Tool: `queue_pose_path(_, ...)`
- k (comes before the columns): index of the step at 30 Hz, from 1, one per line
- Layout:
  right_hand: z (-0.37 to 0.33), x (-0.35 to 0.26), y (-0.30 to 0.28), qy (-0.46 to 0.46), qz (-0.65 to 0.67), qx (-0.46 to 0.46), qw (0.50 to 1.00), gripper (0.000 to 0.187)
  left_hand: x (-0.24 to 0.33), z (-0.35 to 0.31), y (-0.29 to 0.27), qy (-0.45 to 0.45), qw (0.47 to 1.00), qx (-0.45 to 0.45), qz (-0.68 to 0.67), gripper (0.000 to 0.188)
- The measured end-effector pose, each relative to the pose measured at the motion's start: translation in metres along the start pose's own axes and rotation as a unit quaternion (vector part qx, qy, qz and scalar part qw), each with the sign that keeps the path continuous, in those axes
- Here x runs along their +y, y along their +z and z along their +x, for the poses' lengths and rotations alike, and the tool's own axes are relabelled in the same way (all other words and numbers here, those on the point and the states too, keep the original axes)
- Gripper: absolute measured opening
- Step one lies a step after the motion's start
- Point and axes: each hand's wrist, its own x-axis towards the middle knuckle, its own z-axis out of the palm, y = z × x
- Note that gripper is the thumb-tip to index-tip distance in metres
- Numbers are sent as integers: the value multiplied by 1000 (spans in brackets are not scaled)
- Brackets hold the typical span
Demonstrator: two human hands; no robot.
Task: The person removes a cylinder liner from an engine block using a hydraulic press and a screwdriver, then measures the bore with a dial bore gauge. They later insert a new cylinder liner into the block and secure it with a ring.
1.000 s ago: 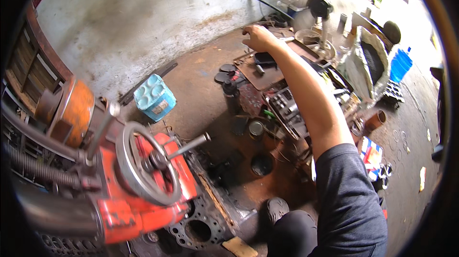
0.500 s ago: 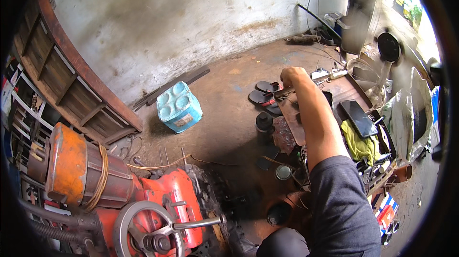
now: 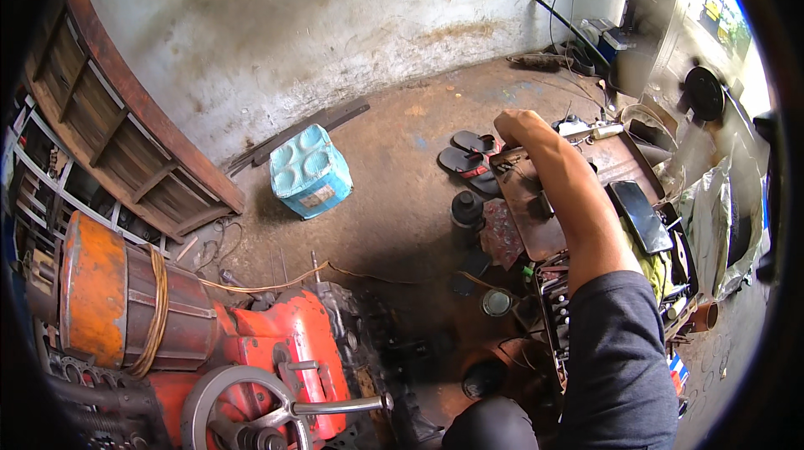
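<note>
My right hand (image 3: pixel 519 128) reaches out at arm's length over the far left corner of a rusty brown metal tray (image 3: pixel 536 228). Its fingers curl downward and look closed; whatever they hold is hidden beneath the hand. A pair of dark sandals with red straps (image 3: pixel 463 160) lies on the floor just left of it. My forearm crosses above the tray and partly covers the tools (image 3: pixel 553 303) in a metal box nearer me. A dark phone (image 3: pixel 641 217) rests on a yellow-green cloth (image 3: pixel 660 270) right of the forearm. My left hand is out of the picture.
A red machine with a handwheel (image 3: pixel 243 416) and an orange motor (image 3: pixel 92 291) fills the lower left. A light blue stool (image 3: pixel 310 178) stands near the white wall. A black bottle (image 3: pixel 466 209), a round tin (image 3: pixel 497 303) and a pedestal fan (image 3: pixel 703 94) are to the right.
The view has shifted a little, and my right arm appears slightly farther right. My hand stays by the tray's far left corner, fingers still curled. More tools show left of my sleeve.
</note>
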Motion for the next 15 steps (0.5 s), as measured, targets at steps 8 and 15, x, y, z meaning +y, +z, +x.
queue_pose_path(8,15,1,20,-14,-7,107,994,25,13,8,-18,-9,996,-61,58,61)
queue_pose_path(15,21,-5,16,36,27,152,987,26,19,-13,-29,73,988,-19,135,56)
